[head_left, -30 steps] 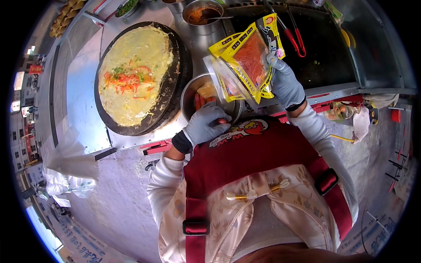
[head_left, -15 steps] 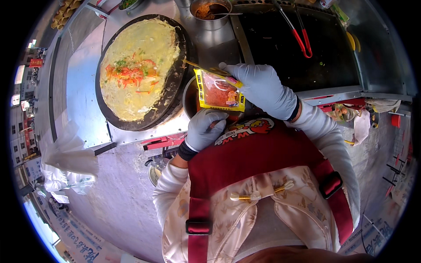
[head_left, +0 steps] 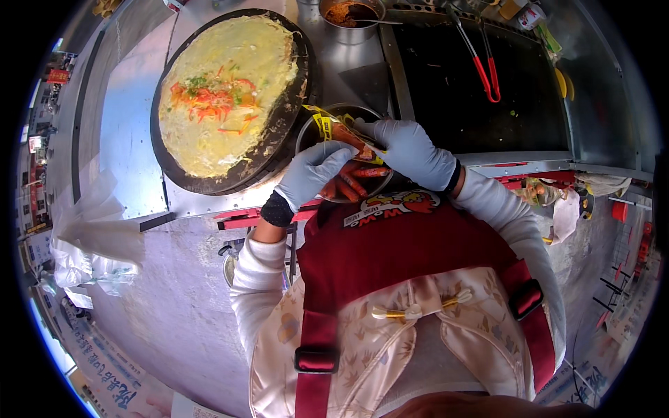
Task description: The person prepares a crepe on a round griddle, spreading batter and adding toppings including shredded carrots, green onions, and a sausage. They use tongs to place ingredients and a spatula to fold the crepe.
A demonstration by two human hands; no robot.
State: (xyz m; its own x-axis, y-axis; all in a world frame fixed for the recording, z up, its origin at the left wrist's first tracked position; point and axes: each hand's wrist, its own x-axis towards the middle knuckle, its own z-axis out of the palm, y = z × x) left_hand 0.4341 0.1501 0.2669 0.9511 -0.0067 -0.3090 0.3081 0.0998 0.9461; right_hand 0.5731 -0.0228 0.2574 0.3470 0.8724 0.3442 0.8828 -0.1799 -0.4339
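Both gloved hands are at a small yellow-edged plastic packet (head_left: 341,134), held over a metal pot. My right hand (head_left: 412,152) grips its right end between thumb and fingers. My left hand (head_left: 315,173) is closed, its fingertips pinched at the packet's lower left edge. The packet is tilted, so its face is seen at a slant. Reddish sausages (head_left: 347,184) lie in the pot (head_left: 301,143) below, partly hidden by my hands. To the left, a wide round griddle (head_left: 306,66) carries a thin yellow pancake (head_left: 230,59) topped with shredded orange-red pieces (head_left: 214,101) and chopped greens.
A dark flat grill (head_left: 446,104) lies to the right, with red-handled tongs (head_left: 488,70) on it. Behind the pot stands a metal container of reddish-brown sauce (head_left: 341,14) with a spoon. Plastic bags (head_left: 94,258) hang at the left edge of the counter.
My left hand has come up from below the packet to its edge. The packet has tipped from facing me to a slant, and the sausages in the pot show more.
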